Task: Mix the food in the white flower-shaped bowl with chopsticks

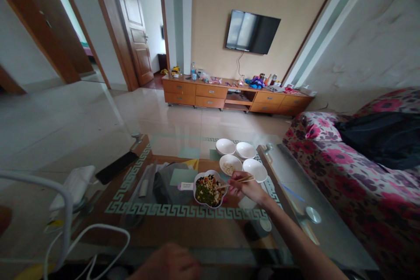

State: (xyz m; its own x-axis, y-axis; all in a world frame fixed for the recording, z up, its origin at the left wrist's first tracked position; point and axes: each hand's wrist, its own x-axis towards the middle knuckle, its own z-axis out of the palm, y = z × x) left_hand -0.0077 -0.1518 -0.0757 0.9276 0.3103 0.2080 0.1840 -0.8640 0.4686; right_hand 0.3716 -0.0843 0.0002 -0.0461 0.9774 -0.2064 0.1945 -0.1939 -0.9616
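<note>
My right hand [241, 186] is closed around a pair of wooden chopsticks [248, 178]. Their tips reach into a flower-shaped white bowl [196, 197], where sorted-looking patches of green, pale, red and black beans or grains [208, 189] lie. Just behind that hand, a round white bowl [239, 162] contains some pale pieces [228, 168]. Three more white bowls stand around it: one at the right [256, 171] and two farther back [225, 146] [246, 150], with nothing visible inside. My left hand [173, 262], blurred at the bottom edge, rests near the table's front; its fingers cannot be made out.
The glass table [157, 236] has a Greek-key border. A small label [187, 186] lies left of the flower-shaped bowl; a black phone-like slab [117, 167], a white box-like device [74, 183] and a white cable [108, 227] are farther left. A floral sofa [361, 192] stands right.
</note>
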